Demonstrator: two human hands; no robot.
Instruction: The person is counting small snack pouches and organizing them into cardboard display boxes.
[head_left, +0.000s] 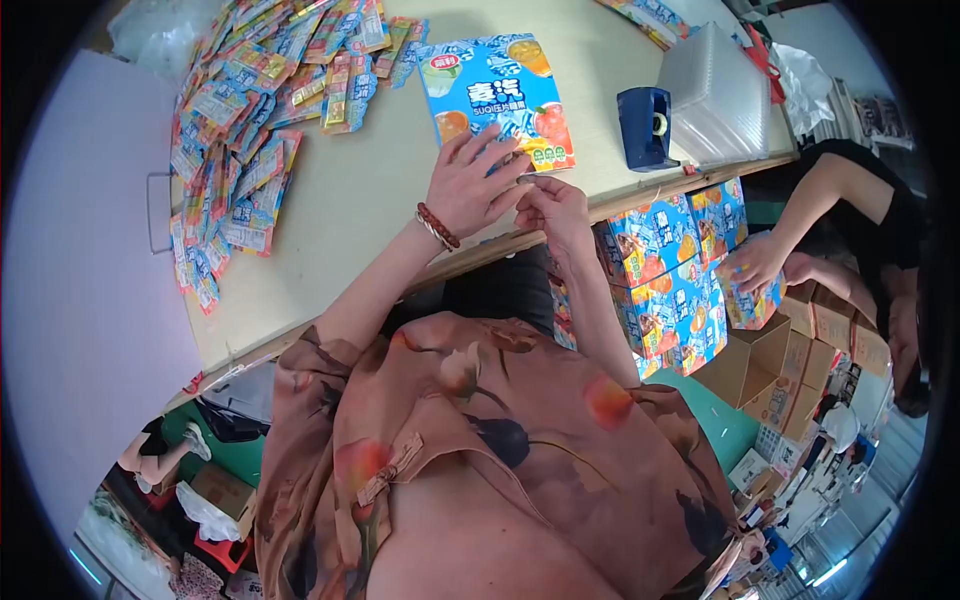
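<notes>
Left hand (472, 188) spread open on the blue, fruit-printed cardboard box (496, 92), right hand (560, 215) curled by its near edge, grip unclear; probably closing up, next wants steady pressing

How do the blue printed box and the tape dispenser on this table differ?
The box looks larger and carries fruit pictures; the tape dispenser looks smaller and plain navy. The left hand partly covers the box, while no hand covers the tape dispenser. Both are bluish and on the table.

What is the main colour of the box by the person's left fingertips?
Mainly blue; the box shows best in the head view.
</notes>
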